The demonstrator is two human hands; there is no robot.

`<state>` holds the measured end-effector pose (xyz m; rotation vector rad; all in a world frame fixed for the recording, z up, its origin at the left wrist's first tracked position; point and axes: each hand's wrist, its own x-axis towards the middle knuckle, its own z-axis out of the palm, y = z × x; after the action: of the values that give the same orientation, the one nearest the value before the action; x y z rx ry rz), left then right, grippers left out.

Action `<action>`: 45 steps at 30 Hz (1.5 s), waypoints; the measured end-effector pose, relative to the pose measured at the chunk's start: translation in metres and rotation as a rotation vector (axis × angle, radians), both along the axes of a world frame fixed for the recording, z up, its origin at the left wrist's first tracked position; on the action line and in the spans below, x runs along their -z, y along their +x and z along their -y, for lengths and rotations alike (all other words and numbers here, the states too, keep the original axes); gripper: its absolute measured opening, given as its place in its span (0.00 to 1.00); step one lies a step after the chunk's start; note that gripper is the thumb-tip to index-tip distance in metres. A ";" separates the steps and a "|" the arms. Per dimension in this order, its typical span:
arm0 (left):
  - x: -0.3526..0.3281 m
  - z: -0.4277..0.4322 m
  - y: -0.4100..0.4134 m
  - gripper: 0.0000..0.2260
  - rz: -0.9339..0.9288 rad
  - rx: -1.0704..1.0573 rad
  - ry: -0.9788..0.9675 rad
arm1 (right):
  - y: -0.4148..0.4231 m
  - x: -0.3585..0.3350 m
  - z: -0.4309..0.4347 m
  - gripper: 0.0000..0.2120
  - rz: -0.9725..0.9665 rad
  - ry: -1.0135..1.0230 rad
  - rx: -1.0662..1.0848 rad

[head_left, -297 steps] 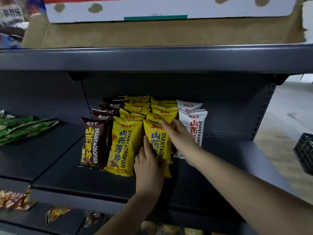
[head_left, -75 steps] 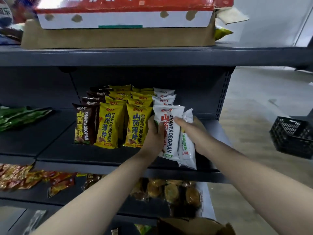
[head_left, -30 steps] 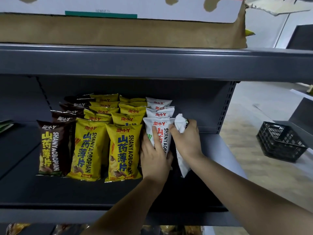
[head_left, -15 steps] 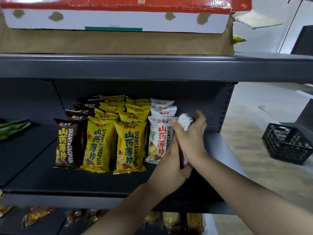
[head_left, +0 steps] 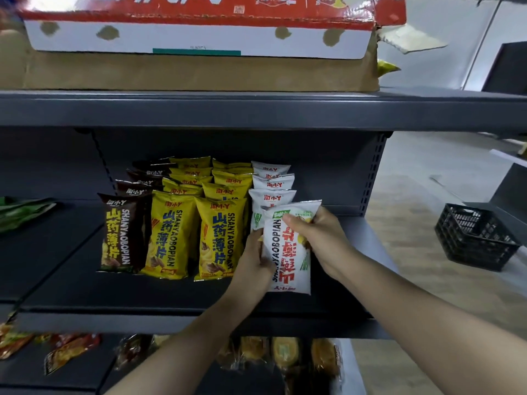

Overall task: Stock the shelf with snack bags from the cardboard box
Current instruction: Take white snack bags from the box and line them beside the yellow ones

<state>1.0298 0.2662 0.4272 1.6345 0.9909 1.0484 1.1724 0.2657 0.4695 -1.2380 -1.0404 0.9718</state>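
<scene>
— On the dark grey metal shelf (head_left: 114,295), at the right end of the stocked rows: what is being held?
— One white snack bag with red lettering (head_left: 286,252), up in front of the row of white bags (head_left: 272,198). Its print is upside down, and it leans a little to the right.
— Which hand has it?
— Both. The left hand (head_left: 252,263) curls its fingers round the bag's left edge, low down. The right hand (head_left: 322,238) pinches the upper right part, thumb on the front, fingers behind.
— Does it rest on the shelf?
— Cannot tell. Its lower edge is near the front part of the shelf, ahead of the standing bags.
— What is beside it?
— To its left stand two rows of yellow snack bags (head_left: 219,238), then a row of brown snack bags (head_left: 122,235), all upright and facing forward. The left hand is just beside the front yellow bag.
— Where is the box?
— The brown cardboard box (head_left: 199,72) sits on the shelf board above, well apart from both hands. A red and white printed carton (head_left: 199,38) is in it or on it; I cannot tell which.
— Anything else?
— Green packets (head_left: 22,212) lie flat at far left, wrapped pastries (head_left: 285,352) sit on the shelf below, and a black plastic crate (head_left: 473,235) stands on the floor at right.
</scene>
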 end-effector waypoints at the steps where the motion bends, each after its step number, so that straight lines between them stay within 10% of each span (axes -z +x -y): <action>1: 0.000 0.003 0.000 0.24 0.025 0.016 -0.015 | -0.004 -0.001 -0.002 0.15 -0.009 0.005 0.033; 7: 0.016 0.003 -0.007 0.30 0.017 -0.188 -0.083 | -0.012 -0.011 -0.003 0.09 -0.387 0.005 0.136; 14: 0.007 0.001 -0.016 0.11 0.379 -0.058 -0.357 | 0.003 -0.005 -0.011 0.12 -0.722 -0.177 0.158; 18: -0.013 -0.005 -0.016 0.07 0.422 -0.065 -0.318 | 0.011 0.009 -0.016 0.22 -0.497 -0.214 0.283; 23: -0.041 -0.026 -0.023 0.06 -0.028 -0.174 0.113 | 0.025 -0.001 0.001 0.36 0.703 0.085 0.413; 28: -0.063 -0.042 -0.018 0.09 -0.474 -0.128 0.424 | 0.014 0.001 0.009 0.25 0.690 -0.091 -0.249; 35: -0.065 -0.049 -0.003 0.14 -0.266 -0.174 0.399 | -0.001 0.022 -0.001 0.12 0.163 -0.093 -0.172; 41: 0.009 -0.022 0.005 0.32 -0.174 -0.156 0.205 | -0.020 0.046 -0.013 0.06 0.151 -0.090 -0.049; 45: 0.031 -0.017 0.013 0.43 -0.334 -0.191 0.192 | -0.029 0.054 -0.023 0.19 0.312 -0.109 -0.007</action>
<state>1.0425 0.2828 0.3964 1.9447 1.3207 1.0412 1.1436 0.2885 0.4155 -1.5104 -1.2466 0.8662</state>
